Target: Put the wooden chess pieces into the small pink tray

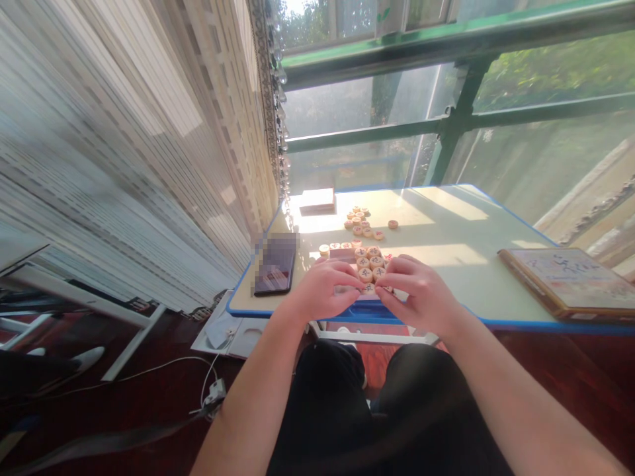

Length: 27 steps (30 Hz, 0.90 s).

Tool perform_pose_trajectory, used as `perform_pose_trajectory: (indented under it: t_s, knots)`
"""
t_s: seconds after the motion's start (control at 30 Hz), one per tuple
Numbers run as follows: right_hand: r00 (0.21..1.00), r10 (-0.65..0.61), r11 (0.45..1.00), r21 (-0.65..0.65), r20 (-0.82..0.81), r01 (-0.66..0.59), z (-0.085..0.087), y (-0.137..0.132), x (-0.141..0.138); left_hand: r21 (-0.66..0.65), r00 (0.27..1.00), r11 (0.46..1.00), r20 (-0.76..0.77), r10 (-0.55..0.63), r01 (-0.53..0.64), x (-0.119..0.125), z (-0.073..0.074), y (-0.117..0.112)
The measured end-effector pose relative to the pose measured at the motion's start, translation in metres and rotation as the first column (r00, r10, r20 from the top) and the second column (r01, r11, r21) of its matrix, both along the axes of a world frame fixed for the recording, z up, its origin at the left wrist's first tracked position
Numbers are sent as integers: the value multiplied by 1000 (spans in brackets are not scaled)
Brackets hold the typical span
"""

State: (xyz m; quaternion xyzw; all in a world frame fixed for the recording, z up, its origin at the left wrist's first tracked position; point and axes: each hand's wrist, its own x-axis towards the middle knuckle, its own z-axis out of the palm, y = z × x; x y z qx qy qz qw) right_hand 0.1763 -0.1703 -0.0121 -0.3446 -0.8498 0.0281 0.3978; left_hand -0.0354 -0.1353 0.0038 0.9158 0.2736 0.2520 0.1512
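My left hand (327, 287) and my right hand (414, 291) rest side by side at the near edge of a pale table (446, 238) with a blue rim. Both have their fingers curled inward, fingertips meeting over a round wooden game piece (368, 288). Just beyond my fingers lies a cluster of round wooden pieces with red and dark markings (370, 258), packed in rows. A second loose group of the same pieces (361, 223) lies farther back. What sits under my palms is hidden.
A dark phone (276, 268) lies at the table's left edge. A flat wooden box (317, 200) sits at the far left corner, a framed board (570, 277) at the right. Windows stand behind, a striped curtain hangs left, cables cross the floor.
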Motion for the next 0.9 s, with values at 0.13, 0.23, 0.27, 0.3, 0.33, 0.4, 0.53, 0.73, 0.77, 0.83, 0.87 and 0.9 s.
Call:
perform_pose_trajectory:
  t_s: [0.13,0.23,0.27,0.3,0.33,0.4,0.53,0.73,0.77,0.83,0.87,0.9]
  knots:
    - [991,34,993,111,131,-48,-2,-1,-5,7,1000,1000,-15,17,-16,0,0,-1]
    - [986,20,994,105,168,-38,-3,0,-6,8,1000,1000,-20,18,-18,0,1,-2]
    - [985,13,994,104,172,-31,-3,0,-6,8,1000,1000,-21,20,-19,0,1,-2]
    - [985,6,994,104,174,-25,-2,0,-7,6,999,1000,-23,22,-22,0,2,-2]
    - [985,1,994,106,175,-20,-2,0,-7,5,999,1000,-24,23,-23,0,2,-2]
    - [984,-6,993,118,178,-15,-2,0,-7,2,1000,1000,-21,17,-17,0,1,-2]
    - [981,-35,990,144,190,8,-1,-1,-8,4,1000,1000,2,-5,5,0,0,0]
    - [979,-63,986,162,193,31,1,-2,-9,-7,1000,1000,3,-20,20,0,0,1]
    - [979,-64,986,163,192,32,1,-2,-9,-8,1000,1000,4,-19,19,0,0,1]
    - [979,-67,986,162,191,36,1,-2,-9,-14,1000,1000,7,-15,15,0,1,1]
    - [979,-70,987,158,191,39,1,-2,-9,-17,1000,1000,7,-15,15,0,1,1]
    - [979,-71,987,153,190,42,1,-1,-9,-20,1000,1000,4,-16,16,0,1,1]
